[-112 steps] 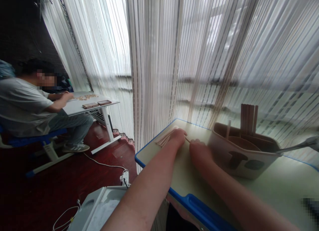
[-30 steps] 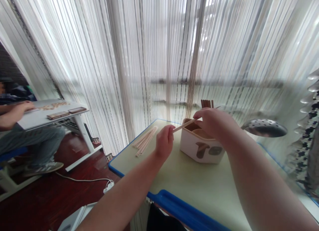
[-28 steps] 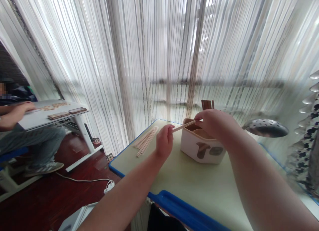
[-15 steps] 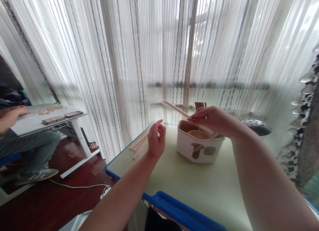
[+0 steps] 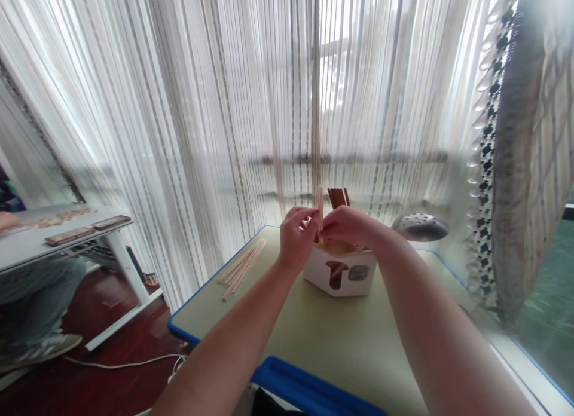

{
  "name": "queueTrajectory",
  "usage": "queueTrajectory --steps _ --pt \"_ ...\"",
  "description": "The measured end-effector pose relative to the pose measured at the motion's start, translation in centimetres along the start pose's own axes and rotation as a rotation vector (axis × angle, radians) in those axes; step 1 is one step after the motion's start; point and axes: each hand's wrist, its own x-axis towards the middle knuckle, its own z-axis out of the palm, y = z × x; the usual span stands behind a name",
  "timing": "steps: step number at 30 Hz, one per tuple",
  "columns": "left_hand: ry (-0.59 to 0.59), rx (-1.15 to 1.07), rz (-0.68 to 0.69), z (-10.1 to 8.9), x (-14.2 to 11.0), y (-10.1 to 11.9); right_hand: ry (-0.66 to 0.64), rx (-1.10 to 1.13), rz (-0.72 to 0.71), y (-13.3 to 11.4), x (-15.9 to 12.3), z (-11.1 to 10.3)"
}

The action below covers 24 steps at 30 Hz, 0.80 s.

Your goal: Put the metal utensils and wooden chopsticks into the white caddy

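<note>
Both hands meet over the left side of a white utensil holder with a tan inside. A pale wooden chopstick, perhaps more than one, stands nearly upright between them. My left hand pinches it from the left, and the fingers of my right hand are closed on it from the other side, partly hidden. Behind my right hand several dark brown chopsticks rise from the holder. A metal slotted ladle leans out to its right. Several pale chopsticks lie fanned on the table at left.
The pale table has a blue edge and a blue front rail. Striped sheer curtains hang right behind it. At far left a person sits at a white table with small pieces on it. A white cable crosses the floor.
My right hand has brought the chopstick from a slanted to an upright position, lower over the holder. My left hand has moved right and taken hold of it. The view has turned right.
</note>
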Motion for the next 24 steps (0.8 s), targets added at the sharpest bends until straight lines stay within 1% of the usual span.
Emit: queueTrajectory --steps 2,4,7,8,10,13,15,17,18,19,22,23,24 --pt "-0.002 0.002 -0.005 0.5 -0.3 -0.2 0.012 -0.063 0.002 0.1 0.2 0.1" --pt "0.028 0.026 -0.012 0.7 -0.7 -0.5 -0.005 -0.13 0.002 -0.1 0.3 0.1" --pt "0.067 0.052 -0.058 0.6 -1.4 -1.4 -0.023 -0.281 0.071 -1.3 -0.3 -0.2" --pt "0.063 0.051 -0.073 0.5 -1.6 -1.8 0.001 -0.321 0.103 -2.0 -0.6 -0.4" --pt "0.039 0.059 -0.094 0.4 -2.1 -2.5 0.078 -0.326 0.121 -3.4 -1.5 -1.0" --pt "0.016 0.125 -0.098 0.4 -2.9 -3.3 0.249 -0.338 0.1 -5.0 -2.8 -2.3" --pt "0.014 0.166 -0.079 0.7 -3.3 -3.6 0.341 -0.393 0.107 -5.3 -3.6 -3.1" --pt "0.0 0.187 -0.037 0.9 -3.6 -3.7 0.373 -0.459 0.135 -5.0 -4.1 -3.5" --pt "-0.011 0.197 -0.014 0.9 -3.7 -3.7 0.346 -0.481 0.151 -4.8 -4.2 -3.6" --pt "-0.022 0.208 0.005 1.0 -3.8 -3.7 0.286 -0.49 0.166 -4.5 -4.3 -3.6" --pt "-0.039 0.234 0.029 1.0 -3.8 -3.8 0.017 -0.454 0.219 -3.8 -4.4 -3.3" --pt "-0.038 0.239 0.029 1.0 -3.8 -3.8 -0.042 -0.442 0.242 -3.7 -4.3 -3.0" --pt "-0.037 0.242 0.029 1.0 -3.8 -3.9 -0.071 -0.439 0.264 -3.5 -4.2 -2.8"
